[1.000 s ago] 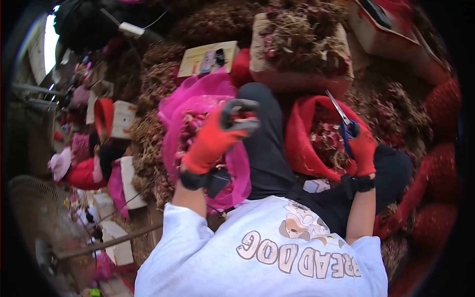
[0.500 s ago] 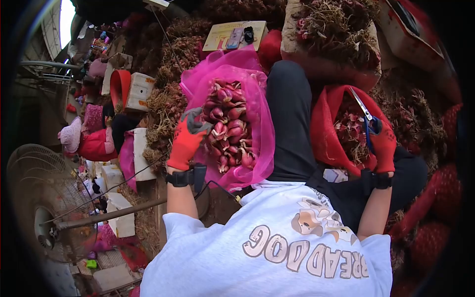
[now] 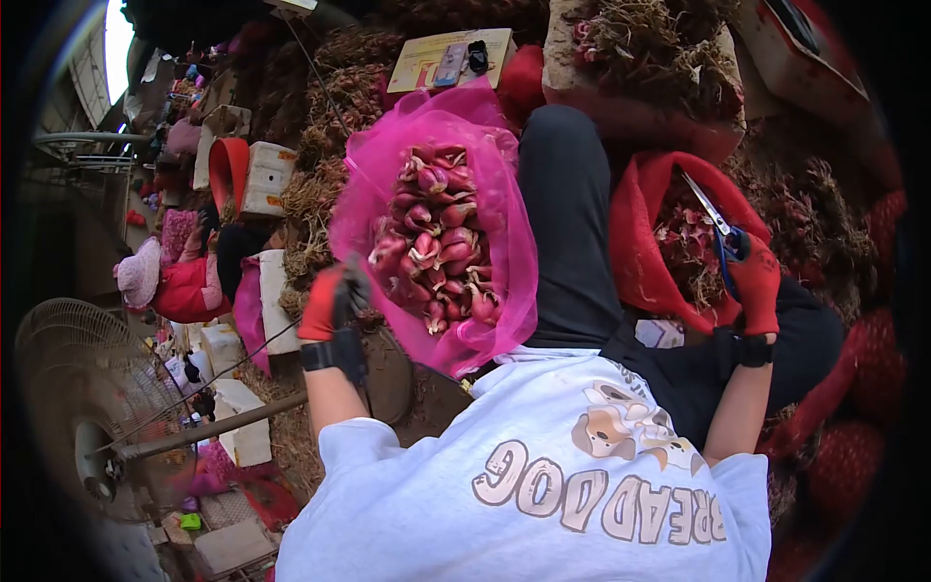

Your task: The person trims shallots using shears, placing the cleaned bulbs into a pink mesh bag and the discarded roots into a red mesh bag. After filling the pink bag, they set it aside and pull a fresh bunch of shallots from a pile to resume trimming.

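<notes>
Head view: my left hand (image 3: pixel 328 303), in a red glove, has its grip closed on the edge of the pink mesh sack (image 3: pixel 504 242), low on its left side. The sack stands open beside my dark-trousered leg (image 3: pixel 567 233), full of trimmed purple-red shallots (image 3: pixel 436 242). My right hand (image 3: pixel 754 281), also red-gloved, is clamped on blue-handled scissors (image 3: pixel 716 228), blades pointing up over the red mesh sack (image 3: pixel 640 233) of untrimmed shallots.
</notes>
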### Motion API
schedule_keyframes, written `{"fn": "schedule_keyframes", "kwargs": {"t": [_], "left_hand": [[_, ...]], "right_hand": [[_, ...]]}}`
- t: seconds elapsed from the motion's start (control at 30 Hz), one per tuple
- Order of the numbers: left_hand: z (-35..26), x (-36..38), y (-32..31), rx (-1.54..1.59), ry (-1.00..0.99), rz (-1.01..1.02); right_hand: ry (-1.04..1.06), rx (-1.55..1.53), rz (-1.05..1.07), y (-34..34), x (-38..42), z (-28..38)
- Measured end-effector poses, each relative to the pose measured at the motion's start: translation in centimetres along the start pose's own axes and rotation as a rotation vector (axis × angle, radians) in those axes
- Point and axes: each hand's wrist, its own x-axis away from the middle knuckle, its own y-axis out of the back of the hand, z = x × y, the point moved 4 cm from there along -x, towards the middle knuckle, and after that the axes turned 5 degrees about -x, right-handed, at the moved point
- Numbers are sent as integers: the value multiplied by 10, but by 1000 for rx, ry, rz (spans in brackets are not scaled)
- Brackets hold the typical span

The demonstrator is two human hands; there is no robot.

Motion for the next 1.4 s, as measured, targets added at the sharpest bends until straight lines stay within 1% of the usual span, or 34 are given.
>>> {"fn": "schedule_keyframes", "kwargs": {"t": [0.03, 0.07, 0.1, 0.13, 0.17, 0.2, 0.27, 0.33, 0.37, 0.43, 0.5, 0.53, 0.57, 0.6, 0.63, 0.67, 0.7, 0.77, 0.87, 0.97, 1.0, 1.03, 1.07, 1.1, 1.13, 1.17, 1.2, 1.23, 1.27, 1.3, 1.33, 1.37, 1.4], "left_hand": [[-15, 1, 7, 165, -258, -48], [-32, 5, 12, 323, -523, -53], [-56, 7, 15, 671, -653, -91], [-58, -4, 44, 611, -528, 93], [-76, -8, 46, 577, -678, 221], [-104, -7, 45, 533, -829, 358], [-182, 30, 22, 475, -1010, 649], [-227, 71, -15, 238, -931, 374], [-233, 81, -27, 112, -884, 239], [-193, 67, -30, -267, -532, 71], [-177, 64, -89, -1107, -624, 81], [-150, 44, -122, -1237, -396, 330], [-110, 39, -135, -1357, -395, 251], [-65, 35, -139, -1495, -672, 220], [-45, 31, -152, -1604, -464, 314], [-32, 25, -158, -1643, -317, 340], [-17, 15, -160, -1628, -247, 320], [-19, 21, -163, -1331, -654, 590], [-64, 18, -182, -1296, -390, 786], [-93, 0, -195, -1084, -337, 957], [-136, -1, -216, -1080, -327, 923], [-162, -12, -224, -1068, -486, 861], [-184, -30, -236, -1008, -544, 865], [-213, -40, -256, -680, -467, 822], [-233, -63, -268, -640, -517, 716], [-240, -104, -276, -609, -536, 653], [-264, -126, -297, -559, -638, 665], [-269, -167, -310, -524, -678, 684], [-273, -195, -325, -527, -600, 621], [-280, -216, -346, -605, -734, 576], [-285, -234, -368, -678, -859, 528], [-283, -248, -388, -748, -977, 473], [-273, -266, -411, -579, -795, 617]], "right_hand": [[0, -7, 13, -1, 0, 1], [6, -14, 30, -1, -2, 4], [-9, -12, 44, -2, -3, 6], [-24, -10, 56, -2, -3, 8], [-40, -8, 69, -3, -3, 9], [6, -16, 44, -4, -4, 10], [78, -24, -9, -5, -1, 5], [48, -6, 5, 1, -1, 6], [30, -5, 9, 1, 0, 10], [13, -3, -8, 6, 0, 22], [17, -31, -17, 7, 0, 22], [26, -53, -23, 3, 0, 16], [35, -69, -29, 1, 2, 9], [55, -64, -71, -1, 4, 6], [27, -21, -54, 2, 5, 8], [-17, -25, -39, 6, 5, 12], [-57, -32, -19, 7, 5, 14], [-53, -9, -26, 7, 7, 12], [-41, -27, -50, 14, 9, 15], [-46, -99, -45, 40, 3, 24], [-51, -103, -40, 50, 1, 27], [-55, -107, -34, 57, -1, 28], [-32, -131, -36, 64, -4, 26], [10, -103, -60, 72, -8, 25], [53, -75, -82, 79, -14, 23], [95, -48, -105, 86, -20, 21], [138, 22, -170, 89, -27, 15], [103, 10, -160, 89, -35, 8], [65, -2, -152, 91, -43, 1], [27, -12, -149, 95, -49, -4], [-97, -66, -117, 101, -54, -6], [-152, -84, -157, 97, -57, -20], [-202, -102, -198, 86, -63, -38]]}}
